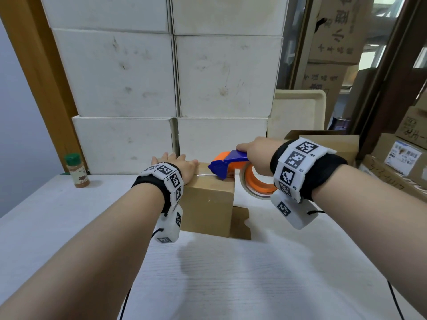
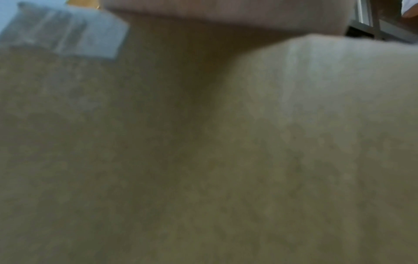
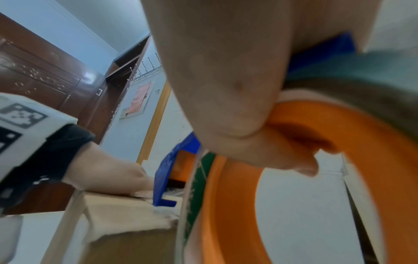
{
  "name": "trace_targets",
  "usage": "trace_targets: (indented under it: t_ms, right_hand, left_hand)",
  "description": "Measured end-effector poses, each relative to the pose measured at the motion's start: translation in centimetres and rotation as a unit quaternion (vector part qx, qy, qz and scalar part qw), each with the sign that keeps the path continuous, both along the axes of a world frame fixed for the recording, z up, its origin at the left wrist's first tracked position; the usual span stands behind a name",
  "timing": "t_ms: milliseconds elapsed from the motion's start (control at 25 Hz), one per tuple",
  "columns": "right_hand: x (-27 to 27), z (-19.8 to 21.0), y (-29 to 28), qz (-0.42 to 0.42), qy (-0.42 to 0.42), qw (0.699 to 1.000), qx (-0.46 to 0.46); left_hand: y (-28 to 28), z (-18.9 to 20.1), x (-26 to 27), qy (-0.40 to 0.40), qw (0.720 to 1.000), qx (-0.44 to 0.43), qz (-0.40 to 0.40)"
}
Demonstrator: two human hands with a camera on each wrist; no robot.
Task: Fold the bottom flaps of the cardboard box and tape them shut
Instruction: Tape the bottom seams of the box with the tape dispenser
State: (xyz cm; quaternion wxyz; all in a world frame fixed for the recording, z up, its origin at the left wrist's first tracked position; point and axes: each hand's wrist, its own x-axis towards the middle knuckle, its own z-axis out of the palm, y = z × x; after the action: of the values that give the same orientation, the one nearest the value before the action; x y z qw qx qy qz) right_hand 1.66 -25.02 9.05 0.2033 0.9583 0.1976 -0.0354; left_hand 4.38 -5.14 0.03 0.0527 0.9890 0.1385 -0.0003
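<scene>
While one cardboard box (image 1: 208,204) stands on the white table (image 1: 69,227) with its folded flaps turned upward, two hands are seen at work on it. One left hand (image 1: 178,165) is laid flat on the top of the box near its left edge, with the fingers straight and spread; nothing is gripped by it. One tape dispenser (image 1: 228,165), blue and orange, is held by the right hand (image 1: 256,153), whose fingers are curled round its handle, and its blue front end is set against the top of the box just beside the left thumb. One roll of tape (image 1: 256,185) is carried on the orange wheel, hanging past the right edge of the box. A strip of clear tape (image 2: 68,34) is seen stuck over a box edge in the blurred left wrist view. One spice jar (image 1: 77,170) with a green cap stands well apart at the table's far left, and white boxes (image 1: 175,77) are stacked behind.
</scene>
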Motion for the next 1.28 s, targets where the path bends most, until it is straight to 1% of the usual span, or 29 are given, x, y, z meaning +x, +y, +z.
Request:
trace_targets:
  t_ms: [120,280,520,640,760,840,880,960,1040,1280]
  right_hand:
    - [0.0,-0.2,-0.2,0.023,-0.025,0.999,0.025]
    - [-0.1,-0.1,0.1,0.030,-0.030,0.999,0.012]
    - [0.4,-0.3,1.1,0.039,-0.034,0.998,0.021]
    - [0.7,-0.4,1.6,0.051,-0.049,0.997,0.023]
    - [0.6,-0.3,1.9,0.053,-0.062,0.997,0.014]
    - [0.6,-0.3,2.1,0.052,-0.065,0.996,0.010]
    - [0.5,-0.3,2.2,0.055,-0.068,0.996,0.012]
    - [0.6,-0.4,2.2,0.059,-0.072,0.995,0.021]
    - [0.6,-0.5,2.0,0.059,-0.070,0.995,0.029]
    - [0.4,-0.9,1.3,0.055,-0.066,0.994,0.060]
  left_hand:
    - [0.1,-0.1,0.0,0.001,1.000,-0.001,0.007]
    - [0.1,-0.2,0.0,-0.001,1.000,-0.006,0.016]
    - [1.2,0.0,-0.1,0.008,0.999,-0.008,0.035]
    - [1.2,0.4,-0.6,0.014,0.999,-0.014,0.044]
    - [0.7,1.0,-1.0,0.032,0.998,0.005,0.055]
    - [0.1,1.5,-0.9,0.020,0.998,0.042,0.037]
    - [-0.3,1.8,-0.8,0.004,0.999,0.046,0.020]
    - [-1.1,1.9,-0.8,-0.005,1.000,0.016,-0.010]
    - [-1.9,1.6,-1.0,0.014,0.999,0.022,-0.035]
    - [-2.0,1.8,-1.8,0.010,0.998,0.043,-0.047]
